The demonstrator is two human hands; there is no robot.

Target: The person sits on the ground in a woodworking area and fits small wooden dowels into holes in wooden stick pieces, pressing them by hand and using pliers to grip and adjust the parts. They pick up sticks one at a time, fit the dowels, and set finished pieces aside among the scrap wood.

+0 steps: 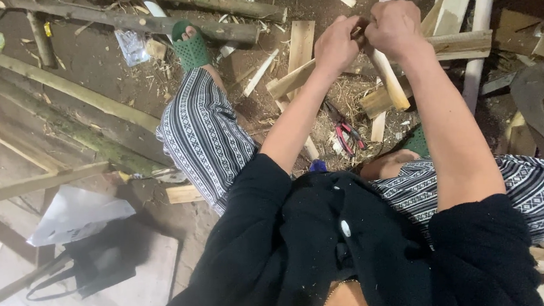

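Both hands are raised together over the ground at the upper middle. My right hand point(396, 28) is closed around the top of a pale round wooden stick point(389, 79) that slants down and to the right. My left hand point(337, 45) is closed right beside it, its fingers pressed to the same end of the stick; whatever small thing it pinches is hidden. Below the hands, red-handled pliers point(347, 135) lie on wood shavings.
Split planks point(300, 46) and pale sticks point(478, 34) are scattered on the dirt floor around my green sandals point(191, 47). Long bark-covered poles point(138, 22) lie at the top left, a wooden frame point(35, 180) at left, a black bag point(102, 261) with white paper at lower left.
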